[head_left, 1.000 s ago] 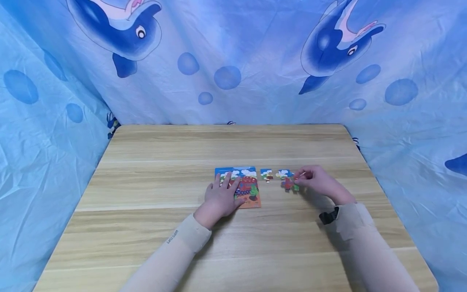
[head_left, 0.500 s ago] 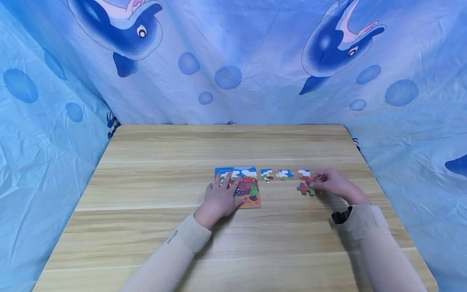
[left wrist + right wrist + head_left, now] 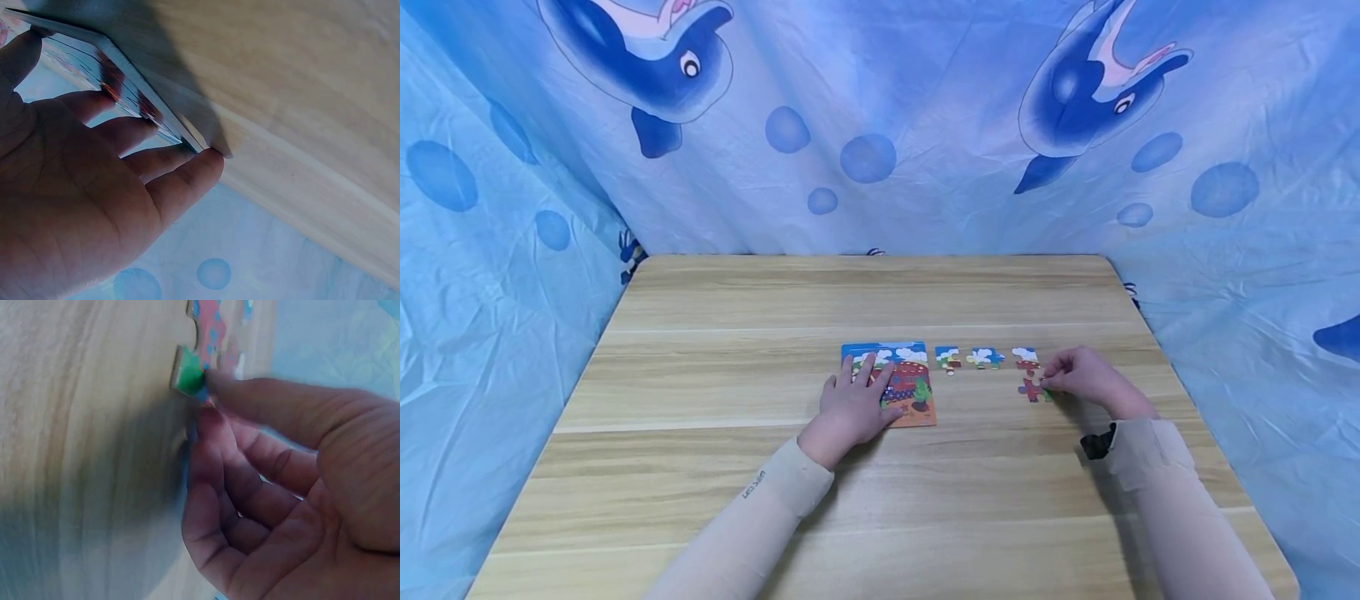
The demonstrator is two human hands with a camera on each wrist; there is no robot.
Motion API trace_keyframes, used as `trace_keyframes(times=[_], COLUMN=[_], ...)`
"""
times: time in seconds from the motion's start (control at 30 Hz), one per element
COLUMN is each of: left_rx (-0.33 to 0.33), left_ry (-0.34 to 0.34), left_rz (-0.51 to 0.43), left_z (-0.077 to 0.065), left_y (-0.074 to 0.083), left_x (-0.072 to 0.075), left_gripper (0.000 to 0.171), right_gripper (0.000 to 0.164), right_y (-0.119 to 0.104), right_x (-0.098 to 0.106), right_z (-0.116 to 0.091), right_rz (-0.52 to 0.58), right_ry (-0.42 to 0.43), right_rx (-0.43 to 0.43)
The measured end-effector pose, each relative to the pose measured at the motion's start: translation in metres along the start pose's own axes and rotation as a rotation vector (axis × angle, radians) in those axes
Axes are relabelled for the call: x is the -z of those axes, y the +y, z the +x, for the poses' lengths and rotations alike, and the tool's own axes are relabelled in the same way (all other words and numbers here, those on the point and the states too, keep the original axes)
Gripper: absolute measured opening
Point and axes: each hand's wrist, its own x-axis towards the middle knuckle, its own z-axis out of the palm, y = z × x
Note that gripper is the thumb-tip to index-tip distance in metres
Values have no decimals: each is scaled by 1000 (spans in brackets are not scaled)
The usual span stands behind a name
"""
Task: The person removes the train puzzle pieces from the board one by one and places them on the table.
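My left hand (image 3: 850,410) rests with spread fingers on a colourful picture puzzle board (image 3: 921,390), which shows sky, clouds, a red building and a green plant. In the left wrist view, the fingertips touch the board's face near its edge (image 3: 140,81). To the right, my right hand (image 3: 1088,382) pinches a red jigsaw puzzle piece (image 3: 1032,388) with a green corner (image 3: 189,372) between thumb and fingers. That piece is just below another jigsaw piece (image 3: 1024,357) with a cloud and red roof; whether the two interlock I cannot tell.
Two more jigsaw pieces lie apart in a row between board and right hand: one with a brown patch (image 3: 947,357), one with a white cloud (image 3: 984,358). The wooden table (image 3: 880,517) is bordered behind and at both sides by a blue dolphin-print curtain (image 3: 880,100).
The right hand has moved right with the red piece, and a cloud-and-roof piece now lies above it, right of the other two. The left hand stays on the board.
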Motion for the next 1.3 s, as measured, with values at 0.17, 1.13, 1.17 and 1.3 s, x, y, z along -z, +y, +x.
trace_keyframes(times=[0.17,1.13,1.17,1.3], left_rx=[-7,-7,-8,-12], left_ry=[12,8,7,11], left_rz=[-15,-8,-6,-6], left_z=[-8,-10,-10,-10], left_y=[3,2,2,2], left_x=[9,10,10,9], left_gripper=[79,80,80,79], right_gripper=[18,30,31,31], right_y=[-2,-16,-19,-32], right_x=[0,-4,-5,-13], right_z=[1,-2,-2,0], right_rz=[-30,16,29,84], right_ry=[28,95,110,137], right_rx=[-7,32,41,83])
